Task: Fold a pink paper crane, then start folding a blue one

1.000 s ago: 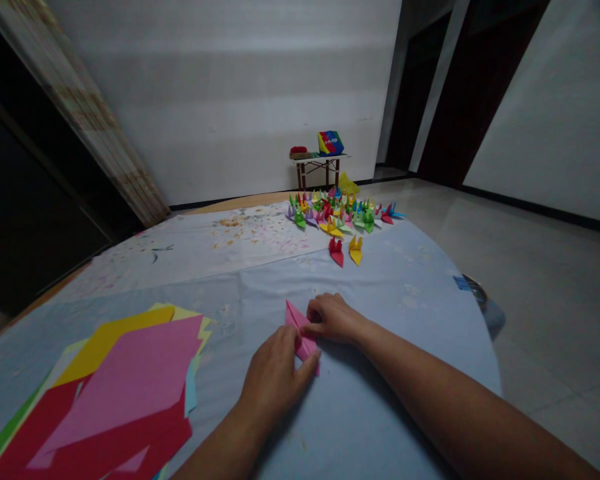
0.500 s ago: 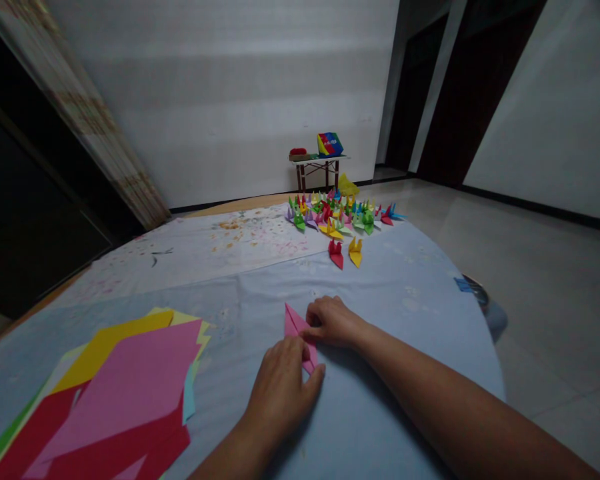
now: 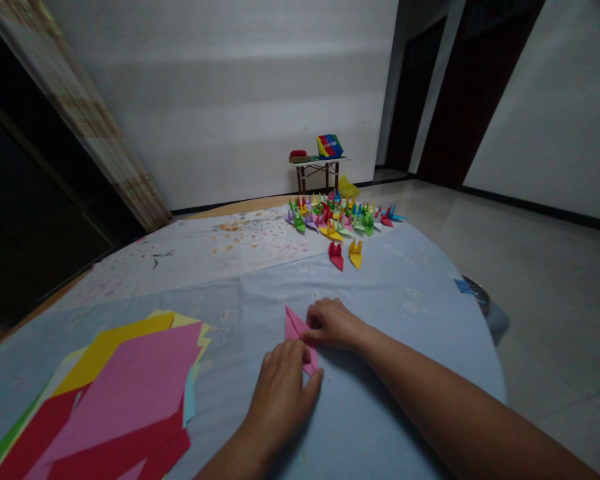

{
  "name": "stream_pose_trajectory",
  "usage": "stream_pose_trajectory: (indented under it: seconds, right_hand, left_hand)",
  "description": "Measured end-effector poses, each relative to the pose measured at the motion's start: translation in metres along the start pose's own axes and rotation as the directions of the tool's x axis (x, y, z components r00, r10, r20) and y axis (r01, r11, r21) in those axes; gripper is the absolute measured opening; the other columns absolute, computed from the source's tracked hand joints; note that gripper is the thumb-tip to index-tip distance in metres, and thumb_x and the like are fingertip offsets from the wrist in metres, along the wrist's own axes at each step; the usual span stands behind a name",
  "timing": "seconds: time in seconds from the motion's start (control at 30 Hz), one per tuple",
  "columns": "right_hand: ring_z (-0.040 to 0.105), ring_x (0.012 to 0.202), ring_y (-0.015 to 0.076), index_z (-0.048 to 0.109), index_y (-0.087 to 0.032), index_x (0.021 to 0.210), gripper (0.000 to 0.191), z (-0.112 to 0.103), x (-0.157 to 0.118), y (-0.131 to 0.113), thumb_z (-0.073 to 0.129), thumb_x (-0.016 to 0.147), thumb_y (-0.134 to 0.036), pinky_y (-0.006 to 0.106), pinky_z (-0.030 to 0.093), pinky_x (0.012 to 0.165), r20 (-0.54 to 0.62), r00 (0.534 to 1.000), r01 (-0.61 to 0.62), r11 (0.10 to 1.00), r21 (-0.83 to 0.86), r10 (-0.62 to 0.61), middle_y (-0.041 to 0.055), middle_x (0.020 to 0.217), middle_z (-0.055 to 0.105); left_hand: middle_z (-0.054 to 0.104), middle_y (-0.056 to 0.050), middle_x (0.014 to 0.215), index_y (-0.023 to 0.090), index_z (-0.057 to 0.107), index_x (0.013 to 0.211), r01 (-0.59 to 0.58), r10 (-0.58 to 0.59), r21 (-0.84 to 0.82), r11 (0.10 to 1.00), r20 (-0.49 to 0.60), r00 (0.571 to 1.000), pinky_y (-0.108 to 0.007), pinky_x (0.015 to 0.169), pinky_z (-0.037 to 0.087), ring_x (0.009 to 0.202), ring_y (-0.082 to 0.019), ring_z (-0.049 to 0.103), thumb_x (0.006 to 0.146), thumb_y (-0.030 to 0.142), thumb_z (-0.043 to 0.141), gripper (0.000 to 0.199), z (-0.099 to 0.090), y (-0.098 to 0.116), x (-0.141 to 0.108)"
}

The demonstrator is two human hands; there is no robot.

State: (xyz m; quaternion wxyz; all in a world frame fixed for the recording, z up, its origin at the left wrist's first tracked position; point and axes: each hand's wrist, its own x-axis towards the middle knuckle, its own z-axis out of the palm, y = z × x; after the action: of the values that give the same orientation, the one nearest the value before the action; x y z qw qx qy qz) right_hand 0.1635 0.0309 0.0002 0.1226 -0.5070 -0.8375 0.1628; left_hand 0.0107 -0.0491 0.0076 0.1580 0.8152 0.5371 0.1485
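Touching pink paper [image 3: 293,324]: left hand [image 3: 281,381], right hand [image 3: 336,324]
Grip: fingers bent, can't tell if pinching
Far: paper birds [image 3: 326,214]

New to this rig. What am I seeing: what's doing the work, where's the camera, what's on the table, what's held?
No robot here: these are a person's bare hands. Every picture comes from one camera worn on the head, looking forward and down, so their left hand and right hand reach in from below.

Both hands have fingers on a folded pink paper on the cloth; whether they pinch or just press it is hard to tell.

To the left lie overlapping colored sheets. Farther back, a red figure and a yellow figure sit in front of a cluster of folded figures.
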Motion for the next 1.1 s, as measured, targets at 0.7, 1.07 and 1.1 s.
stream_pose_trajectory:
  seconds: [0.7,1.07,1.1]
  right_hand:
    - [0.047,0.058,0.0083,0.057,-0.015,0.075,0.014,-0.003,-0.002,-0.010,0.060,0.073,-0.029,0.018,0.037,0.054,-0.163,0.986,0.090,0.795,0.599,0.011,-0.0029,0.065,0.055]
    - [0.052,0.069,0.0104,0.062,-0.015,0.084,0.013,-0.008,-0.006,-0.015,0.054,0.077,-0.022,0.022,0.042,0.065,-0.235,0.966,0.226,0.795,0.564,-0.109,0.0020,0.079,0.058]
    - [0.050,0.067,0.0101,0.062,-0.016,0.082,0.012,-0.007,-0.006,-0.015,0.055,0.077,-0.023,0.021,0.041,0.064,-0.251,0.963,0.224,0.808,0.545,-0.098,0.0014,0.078,0.056]
  left_hand:
    - [0.059,-0.011,0.105,0.015,0.048,0.109,0.121,-0.336,-0.820,0.560,-0.091,0.937,-0.034,0.075,0.046,0.093,-0.022,0.059,0.080,0.045,0.049,0.042,-0.005,-0.014,0.020]
    - [0.069,-0.008,0.085,0.013,0.061,0.101,0.098,-0.395,-0.994,-0.041,0.106,0.912,-0.029,0.067,0.050,0.079,-0.020,0.064,0.068,0.028,0.064,0.036,-0.009,-0.015,0.025]
    - [0.069,-0.007,0.084,0.013,0.061,0.100,0.093,-0.399,-0.993,-0.071,0.114,0.910,-0.028,0.067,0.050,0.078,-0.019,0.064,0.068,0.026,0.064,0.034,-0.009,-0.016,0.025]
